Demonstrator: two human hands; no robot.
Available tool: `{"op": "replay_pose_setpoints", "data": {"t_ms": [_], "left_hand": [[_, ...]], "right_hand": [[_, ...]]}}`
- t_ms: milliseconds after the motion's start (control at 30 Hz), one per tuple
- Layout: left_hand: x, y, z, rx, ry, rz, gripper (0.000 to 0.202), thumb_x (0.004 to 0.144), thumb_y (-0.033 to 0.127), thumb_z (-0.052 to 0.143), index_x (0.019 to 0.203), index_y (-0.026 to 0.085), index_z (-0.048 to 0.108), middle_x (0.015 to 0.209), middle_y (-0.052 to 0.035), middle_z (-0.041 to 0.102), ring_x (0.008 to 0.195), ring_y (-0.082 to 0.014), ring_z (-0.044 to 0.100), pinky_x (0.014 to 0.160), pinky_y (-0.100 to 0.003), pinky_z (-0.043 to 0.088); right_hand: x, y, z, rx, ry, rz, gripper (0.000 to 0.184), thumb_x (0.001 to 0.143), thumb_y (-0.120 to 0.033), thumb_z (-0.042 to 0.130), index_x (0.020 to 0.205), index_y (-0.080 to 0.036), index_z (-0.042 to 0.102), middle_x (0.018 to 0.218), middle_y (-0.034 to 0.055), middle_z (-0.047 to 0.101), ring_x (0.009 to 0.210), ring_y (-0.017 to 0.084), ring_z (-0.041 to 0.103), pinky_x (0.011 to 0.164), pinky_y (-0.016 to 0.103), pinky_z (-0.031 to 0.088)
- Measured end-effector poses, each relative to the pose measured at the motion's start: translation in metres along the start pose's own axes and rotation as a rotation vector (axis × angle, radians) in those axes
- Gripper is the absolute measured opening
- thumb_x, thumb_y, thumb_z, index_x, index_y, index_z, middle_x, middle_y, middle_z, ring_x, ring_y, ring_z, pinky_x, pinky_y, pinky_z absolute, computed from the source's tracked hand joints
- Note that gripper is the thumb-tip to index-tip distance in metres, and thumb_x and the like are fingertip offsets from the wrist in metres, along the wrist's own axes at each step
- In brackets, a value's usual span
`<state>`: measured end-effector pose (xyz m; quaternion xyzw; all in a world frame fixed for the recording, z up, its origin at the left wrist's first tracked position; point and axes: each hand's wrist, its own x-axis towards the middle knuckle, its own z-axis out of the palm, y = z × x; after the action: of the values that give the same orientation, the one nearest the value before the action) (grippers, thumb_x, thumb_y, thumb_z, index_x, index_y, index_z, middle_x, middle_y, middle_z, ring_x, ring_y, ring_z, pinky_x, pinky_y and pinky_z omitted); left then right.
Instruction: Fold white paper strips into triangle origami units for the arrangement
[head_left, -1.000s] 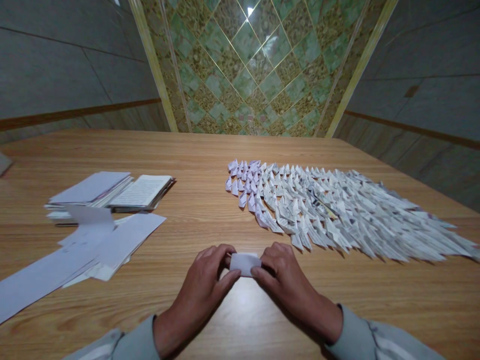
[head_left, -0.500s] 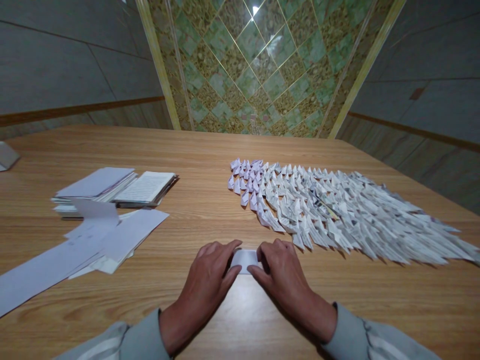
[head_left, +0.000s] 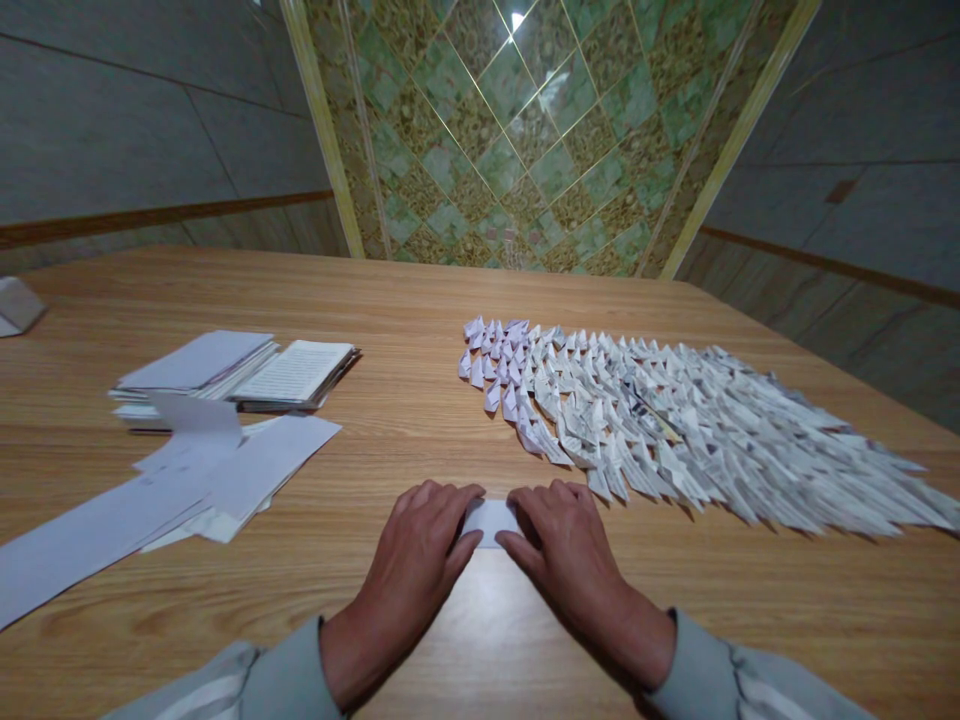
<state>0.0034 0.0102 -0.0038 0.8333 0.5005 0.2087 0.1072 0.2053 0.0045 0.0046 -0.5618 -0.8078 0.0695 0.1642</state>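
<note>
A small white piece of paper (head_left: 490, 524) lies on the table in front of me, its sides covered by my fingers. My left hand (head_left: 421, 545) grips its left end between thumb and fingers. At the right end, my right hand (head_left: 564, 548) holds it the same way. Both thumbs rest along the near edge while the fingers curl over the far side. Beyond my right hand spread many folded paper pieces with pointed tips: pale purple ones (head_left: 491, 365) at the left of the group and printed ones (head_left: 675, 430) to the right.
Long white paper sheets (head_left: 270, 455) lie loosely at the left of the wooden table (head_left: 405, 310). Behind them sit a stack of paper (head_left: 199, 360) and a stack of printed pages (head_left: 300, 370). A white box-like object (head_left: 19, 305) stands at the far left edge.
Both hands keep hold of the paper in nearly the same place. The camera view has shifted very slightly; nothing else has visibly moved.
</note>
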Motion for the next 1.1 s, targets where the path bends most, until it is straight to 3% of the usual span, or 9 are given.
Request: {"op": "replay_pose_setpoints", "data": {"t_ms": [67,233,367,500,733,867,1000,1100], "left_hand": [[0.0,0.001,-0.001,0.0,-0.008,-0.007,0.031,0.092,0.015,0.065,0.123,0.02,0.063,0.109,-0.0074,0.072,0.098,-0.0282,0.062,0.09,-0.047,0.047],[0.0,0.001,-0.002,-0.002,-0.014,-0.011,0.03,0.091,0.016,0.067,0.121,0.02,0.063,0.108,-0.0073,0.072,0.098,-0.0279,0.061,0.089,-0.046,0.047],[0.0,0.001,-0.003,0.014,-0.018,-0.011,0.031,0.09,0.013,0.066,0.12,0.022,0.064,0.105,-0.0061,0.072,0.097,-0.027,0.061,0.09,-0.045,0.046],[0.002,0.004,-0.006,0.036,-0.059,-0.004,0.03,0.09,0.013,0.066,0.119,0.021,0.065,0.104,-0.0068,0.072,0.097,-0.0281,0.061,0.091,-0.047,0.047],[0.005,0.003,-0.008,0.063,-0.074,0.023,0.032,0.09,0.012,0.067,0.121,0.02,0.067,0.102,-0.0066,0.072,0.096,-0.0289,0.06,0.091,-0.048,0.047],[0.004,-0.001,-0.006,0.044,-0.059,0.033,0.034,0.09,0.013,0.067,0.123,0.02,0.067,0.103,-0.0073,0.073,0.097,-0.0293,0.06,0.093,-0.049,0.047],[0.003,-0.006,-0.001,-0.046,-0.01,0.035,0.036,0.089,0.013,0.067,0.124,0.021,0.066,0.103,-0.0066,0.073,0.096,-0.0283,0.061,0.093,-0.048,0.047],[0.002,-0.01,0.001,-0.16,0.047,0.027,0.038,0.091,0.014,0.065,0.128,0.021,0.064,0.107,-0.0076,0.074,0.099,-0.028,0.062,0.096,-0.047,0.047]], "right_hand": [[0.0,0.001,0.001,-0.044,0.012,-0.025,0.019,0.087,-0.033,0.077,0.1,-0.023,0.067,0.088,0.0035,0.069,0.088,0.028,0.059,0.083,0.041,0.035],[-0.004,0.005,0.004,-0.103,0.169,-0.167,0.045,0.086,-0.03,0.079,0.125,-0.019,0.061,0.093,0.0057,0.068,0.088,0.027,0.056,0.086,0.041,0.035],[-0.015,0.005,0.002,-0.106,0.192,-0.371,0.013,0.091,-0.02,0.071,0.104,-0.022,0.066,0.088,0.0021,0.066,0.087,0.023,0.055,0.097,0.044,0.031],[-0.022,0.004,-0.001,-0.114,0.117,-0.31,0.016,0.093,-0.02,0.069,0.108,-0.022,0.066,0.093,0.0033,0.067,0.09,0.024,0.055,0.098,0.046,0.029],[-0.008,0.008,-0.004,-0.186,0.057,-0.19,0.021,0.094,-0.025,0.068,0.114,-0.021,0.066,0.096,0.0065,0.066,0.093,0.027,0.053,0.095,0.046,0.031],[-0.007,0.008,-0.007,-0.161,0.083,-0.184,0.027,0.095,-0.025,0.064,0.122,-0.022,0.064,0.096,0.0072,0.065,0.093,0.027,0.052,0.095,0.046,0.032],[-0.009,0.007,-0.006,-0.04,0.085,-0.215,0.024,0.098,-0.024,0.058,0.12,-0.022,0.067,0.096,0.0078,0.065,0.094,0.027,0.054,0.096,0.049,0.033],[-0.007,0.011,-0.004,0.271,0.117,-0.101,0.029,0.101,-0.027,0.05,0.124,-0.021,0.066,0.101,0.0106,0.068,0.097,0.028,0.057,0.097,0.051,0.037]]}}
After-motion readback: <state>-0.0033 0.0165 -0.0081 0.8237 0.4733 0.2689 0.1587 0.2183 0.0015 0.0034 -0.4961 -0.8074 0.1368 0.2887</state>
